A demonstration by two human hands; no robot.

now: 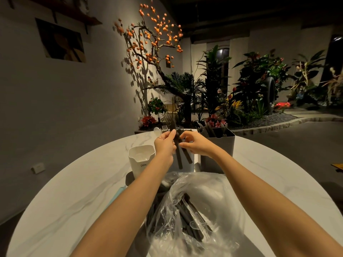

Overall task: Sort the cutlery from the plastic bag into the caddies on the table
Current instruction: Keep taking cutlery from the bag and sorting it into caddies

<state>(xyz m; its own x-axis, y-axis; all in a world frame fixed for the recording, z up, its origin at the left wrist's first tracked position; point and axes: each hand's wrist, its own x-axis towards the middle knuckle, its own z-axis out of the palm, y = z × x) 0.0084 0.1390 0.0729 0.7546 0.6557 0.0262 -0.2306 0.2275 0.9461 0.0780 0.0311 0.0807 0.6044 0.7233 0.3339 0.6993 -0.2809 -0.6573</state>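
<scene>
Several dark plastic forks (179, 151) sit pinched in our left hand (165, 143); our right hand (196, 143) pinches one, risking dropping others beside the white plastic caddy (141, 160).

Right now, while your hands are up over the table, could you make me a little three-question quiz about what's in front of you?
1. True or false: the plastic bag still holds cutlery.
2. What does the left hand hold? A) a bundle of forks and a clear spoon B) a cup C) nothing
3. Fill in: the dark caddy stands to the ____ of the white caddy.

Key
1. True: dark handles and a clear spoon show through it.
2. A; the right hand pinches at the dark forks in the bundle too.
3. Right.
</scene>
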